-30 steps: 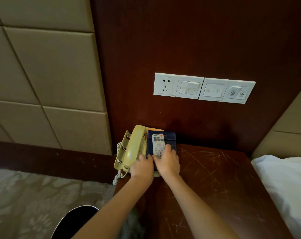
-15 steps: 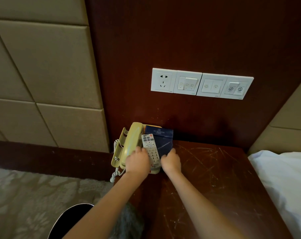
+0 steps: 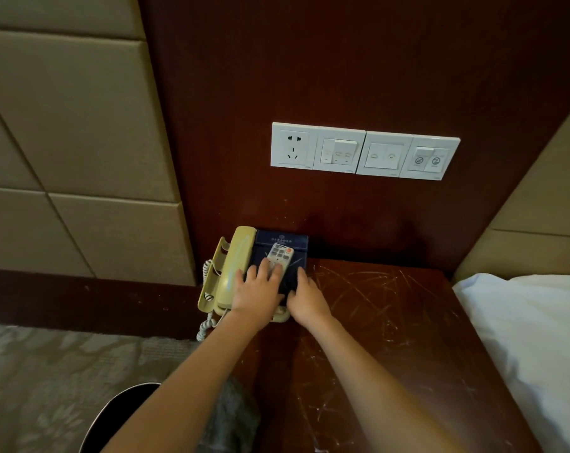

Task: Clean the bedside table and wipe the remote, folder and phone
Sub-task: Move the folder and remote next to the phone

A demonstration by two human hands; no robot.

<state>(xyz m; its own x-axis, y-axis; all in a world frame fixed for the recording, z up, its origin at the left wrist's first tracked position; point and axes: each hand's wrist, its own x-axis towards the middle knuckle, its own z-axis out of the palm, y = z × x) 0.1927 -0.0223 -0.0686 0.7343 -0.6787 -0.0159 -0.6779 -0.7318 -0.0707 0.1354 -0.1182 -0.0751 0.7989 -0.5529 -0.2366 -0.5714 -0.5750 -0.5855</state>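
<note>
A cream corded phone (image 3: 234, 266) sits at the back left corner of the scratched dark wooden bedside table (image 3: 391, 322). A dark blue folder (image 3: 296, 245) lies over the phone's keypad side. A white remote (image 3: 281, 252) rests on the folder, its top tilted to the right. My left hand (image 3: 257, 291) covers the remote's lower half with fingers curled on it. My right hand (image 3: 306, 300) grips the folder's lower right edge. A grey cloth (image 3: 233, 415) lies at the table's near left edge, partly under my left forearm.
A white socket and switch panel (image 3: 365, 152) is on the wood wall above the table. White bedding (image 3: 532, 338) borders the table's right side. A black round object (image 3: 113, 416) stands on the patterned carpet (image 3: 32, 371) at the lower left. Padded wall panels fill the left.
My left hand took the remote off the folder's middle, swung it left over the phone, then brought it back onto the folder. My right hand slid to the folder's right edge.
</note>
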